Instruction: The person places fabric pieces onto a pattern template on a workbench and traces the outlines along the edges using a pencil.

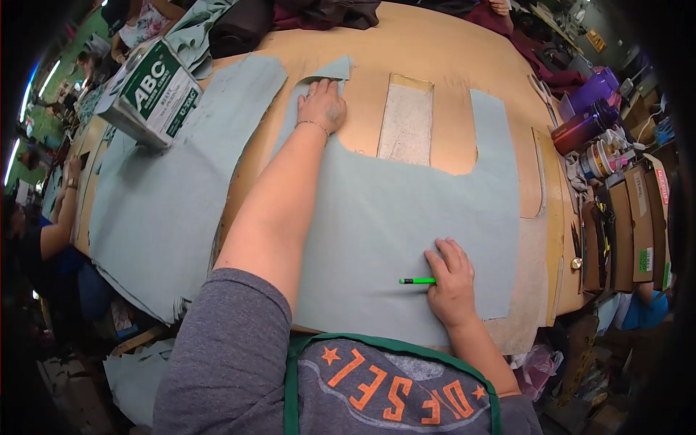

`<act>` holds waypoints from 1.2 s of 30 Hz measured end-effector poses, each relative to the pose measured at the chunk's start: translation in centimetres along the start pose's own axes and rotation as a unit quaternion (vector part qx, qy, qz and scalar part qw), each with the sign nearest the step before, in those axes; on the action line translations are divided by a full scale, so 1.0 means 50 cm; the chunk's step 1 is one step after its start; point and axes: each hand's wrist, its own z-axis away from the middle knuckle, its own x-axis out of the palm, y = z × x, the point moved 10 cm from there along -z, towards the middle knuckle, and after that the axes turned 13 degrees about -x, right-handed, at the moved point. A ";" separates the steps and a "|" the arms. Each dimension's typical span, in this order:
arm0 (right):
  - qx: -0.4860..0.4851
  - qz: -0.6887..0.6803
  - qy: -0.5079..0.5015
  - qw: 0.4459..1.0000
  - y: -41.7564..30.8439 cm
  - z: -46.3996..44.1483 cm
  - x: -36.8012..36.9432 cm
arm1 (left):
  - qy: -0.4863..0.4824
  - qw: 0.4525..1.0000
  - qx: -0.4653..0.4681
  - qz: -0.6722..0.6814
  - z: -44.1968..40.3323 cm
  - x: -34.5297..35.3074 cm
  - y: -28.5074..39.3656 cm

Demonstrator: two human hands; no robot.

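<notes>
A pale blue-green cloth piece point(391, 225) with a deep cutout at its far side lies on the table before me. My left hand point(322, 107) reaches out to its far left strip, fingers lying on the cloth where the tip is folded over. My right hand point(452, 286) rests on the near right part of the cloth, closed around a green pencil point(417, 280) whose end sticks out to the left. Through the cutout shows a pale rectangular panel point(406, 119) on the tan tabletop.
On the left, a rectangular ABC can point(156, 94) stands on more blue-green cloth point(170, 196). Dark fabric point(246, 29) lies at the back. Along the right edge are a purple bottle point(583, 125), scissors point(542, 94) and cardboard boxes point(622, 225). Another person's arm point(64, 210) is at far left.
</notes>
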 end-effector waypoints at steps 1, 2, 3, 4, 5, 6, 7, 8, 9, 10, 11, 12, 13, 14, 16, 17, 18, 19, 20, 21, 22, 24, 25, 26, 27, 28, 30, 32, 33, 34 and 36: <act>0.001 0.002 -0.002 1.000 0.000 0.000 0.001 | -0.006 1.000 -0.005 -0.007 -0.015 0.004 0.000; 0.001 0.004 -0.004 1.000 0.001 0.000 0.001 | -0.011 1.000 -0.012 -0.014 -0.028 0.007 0.001; 0.000 0.006 -0.006 1.000 0.001 -0.001 0.002 | -0.024 0.999 -0.018 -0.020 -0.041 0.012 0.002; 0.002 0.004 -0.009 1.000 0.002 -0.001 0.003 | -0.035 0.999 -0.026 -0.026 -0.052 0.013 0.004; 0.004 0.002 -0.012 1.000 0.003 -0.002 0.003 | -0.046 0.998 -0.033 -0.032 -0.063 0.016 0.004; 0.005 0.001 -0.014 1.000 0.003 -0.002 0.004 | -0.056 0.997 -0.035 -0.037 -0.075 0.020 0.004; 0.006 -0.001 -0.018 1.000 0.003 -0.003 0.006 | -0.065 0.996 -0.038 -0.042 -0.086 0.024 0.005; 0.006 -0.001 -0.022 1.000 0.003 -0.002 0.007 | -0.075 0.995 -0.040 -0.045 -0.096 0.028 0.006; 0.007 -0.001 -0.025 1.000 0.004 -0.003 0.008 | -0.079 0.995 -0.041 -0.050 -0.105 0.030 0.008; 0.006 0.000 -0.030 1.000 0.005 -0.003 0.009 | -0.083 0.994 -0.042 -0.053 -0.113 0.031 0.009; 0.006 0.002 -0.035 0.999 0.004 -0.002 0.010 | -0.088 0.994 -0.041 -0.057 -0.119 0.031 0.011; 0.007 0.004 -0.039 0.999 0.005 -0.003 0.010 | -0.084 0.995 -0.037 -0.049 -0.123 0.029 0.015; 0.006 0.000 -0.039 0.999 0.005 -0.006 0.008 | -0.080 0.995 -0.031 -0.041 -0.126 0.028 0.017; 0.007 -0.003 -0.038 0.999 0.006 -0.007 0.007 | -0.077 0.996 -0.022 -0.033 -0.127 0.029 0.018; 0.008 -0.011 -0.034 0.999 0.000 -0.003 0.006 | 0.018 0.999 0.028 -0.013 -0.129 0.007 0.029; 0.010 -0.014 -0.030 0.999 0.001 -0.003 0.004 | 0.071 0.995 0.068 0.031 -0.123 -0.011 0.030; 0.015 -0.015 -0.023 0.999 0.005 0.001 0.000 | 0.122 0.983 0.110 0.079 -0.114 -0.030 0.030; 0.008 -0.013 -0.012 1.000 0.005 0.003 -0.004 | 0.202 0.953 0.146 0.170 -0.079 -0.065 0.018; 0.003 -0.012 0.001 1.000 0.007 0.004 -0.006 | 0.237 0.940 0.156 0.188 -0.052 -0.074 0.003; 0.000 -0.011 0.014 1.000 0.007 0.008 -0.008 | 0.229 0.932 0.205 0.191 -0.004 -0.085 0.013; 0.002 -0.012 0.030 0.999 0.006 0.012 -0.011 | 0.159 0.944 0.218 0.190 0.058 -0.102 0.035; -0.004 -0.013 0.062 0.998 0.008 0.012 -0.019 | -0.018 0.973 0.171 0.156 0.221 -0.120 0.068; -0.007 -0.001 0.079 0.997 0.007 0.015 -0.024 | -0.075 0.979 0.168 0.091 0.307 -0.127 0.074; -0.016 0.009 0.093 0.995 0.003 0.017 -0.028 | -0.139 0.976 0.141 0.092 0.383 -0.129 0.066; -0.031 0.017 0.105 0.994 0.004 0.023 -0.036 | -0.183 0.973 0.121 0.075 0.457 -0.125 0.062; 0.008 -0.009 0.109 0.994 0.033 0.039 -0.044 | -0.225 0.968 0.094 0.058 0.517 -0.116 0.054; 0.070 -0.063 0.114 0.989 0.108 0.074 -0.070 | -0.213 0.969 0.121 -0.024 0.589 -0.106 0.061; 0.116 -0.019 0.180 0.977 0.218 0.142 -0.146 | -0.198 0.971 0.120 -0.052 0.603 -0.097 0.054; 0.188 0.050 0.140 0.971 0.278 0.183 -0.176 | -0.202 0.971 0.116 -0.057 0.598 -0.097 0.055; 0.227 0.120 0.188 0.948 0.316 0.225 -0.236 | -0.205 0.971 0.110 -0.059 0.591 -0.098 0.060; 0.288 0.209 0.180 0.917 0.412 0.317 -0.283 | -0.208 0.970 0.104 -0.063 0.578 -0.096 0.064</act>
